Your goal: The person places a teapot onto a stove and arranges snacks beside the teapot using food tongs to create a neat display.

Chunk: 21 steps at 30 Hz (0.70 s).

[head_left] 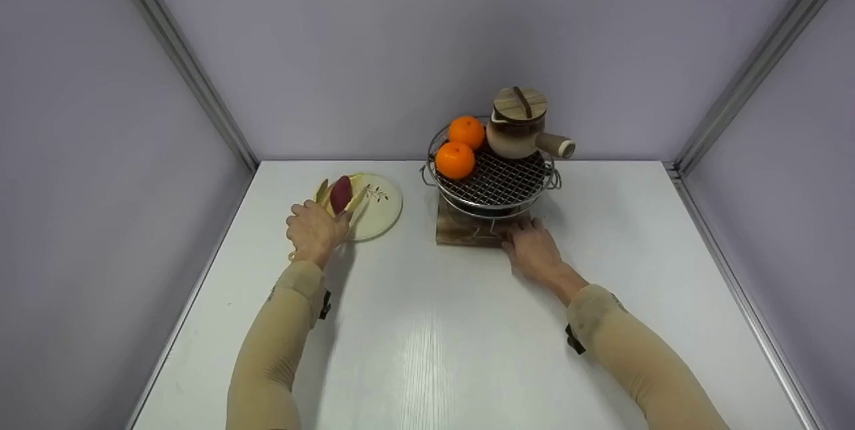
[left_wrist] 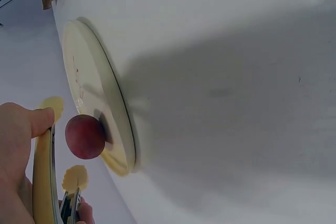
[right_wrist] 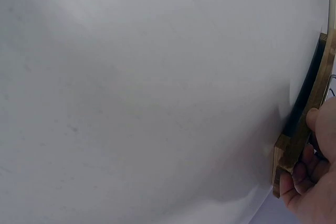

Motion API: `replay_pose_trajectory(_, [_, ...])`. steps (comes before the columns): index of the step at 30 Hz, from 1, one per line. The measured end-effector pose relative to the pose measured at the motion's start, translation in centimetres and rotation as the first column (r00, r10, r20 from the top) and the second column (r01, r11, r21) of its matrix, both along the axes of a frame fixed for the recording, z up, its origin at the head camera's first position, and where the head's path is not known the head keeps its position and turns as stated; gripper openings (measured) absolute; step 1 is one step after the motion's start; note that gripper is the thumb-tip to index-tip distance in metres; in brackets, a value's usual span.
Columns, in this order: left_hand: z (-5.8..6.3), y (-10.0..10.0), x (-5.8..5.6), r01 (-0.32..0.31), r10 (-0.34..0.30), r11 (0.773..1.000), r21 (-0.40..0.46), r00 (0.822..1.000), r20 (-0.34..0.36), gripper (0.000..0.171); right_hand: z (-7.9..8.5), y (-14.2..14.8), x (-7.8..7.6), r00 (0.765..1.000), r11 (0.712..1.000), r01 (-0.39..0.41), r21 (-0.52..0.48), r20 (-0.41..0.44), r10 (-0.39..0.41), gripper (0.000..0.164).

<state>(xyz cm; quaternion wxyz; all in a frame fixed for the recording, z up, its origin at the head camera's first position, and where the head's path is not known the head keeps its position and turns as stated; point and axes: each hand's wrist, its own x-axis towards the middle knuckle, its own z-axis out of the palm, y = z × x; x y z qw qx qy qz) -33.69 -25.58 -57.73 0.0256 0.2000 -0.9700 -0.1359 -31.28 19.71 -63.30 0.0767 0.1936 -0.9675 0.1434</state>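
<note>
My left hand (head_left: 314, 233) grips a pair of yellow tongs (left_wrist: 44, 179) over the left part of a cream plate (head_left: 382, 216). Between the spread tong tips is a dark red sweet potato (head_left: 341, 194); whether it touches the plate I cannot tell. A yellow piece (left_wrist: 116, 162), its kind unclear, lies at the plate's edge. On the right, my right hand (head_left: 534, 250) holds the front right corner of a wooden base (head_left: 457, 233), thumb on top and fingers at its side in the right wrist view. Above that base stands a round wire grill (head_left: 504, 183).
Two oranges (head_left: 455, 161) sit on the grill's left side. A brown and cream teapot (head_left: 514, 139) with a wooden lid stands at its back right, handle jutting past the rim. White table surface (head_left: 414, 323) extends in front. Grey walls (head_left: 401, 49) enclose the back and sides.
</note>
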Motion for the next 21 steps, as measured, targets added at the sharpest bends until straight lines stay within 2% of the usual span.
replay_pose_trajectory(21, [-1.05, -0.04, 0.19, 0.005, -0.007, 1.000, 0.030, 0.999, 0.043, 0.084, 0.44, -0.07, 0.18, 0.999, 0.999, 0.028, 0.019, 0.042, -0.029, 0.040])
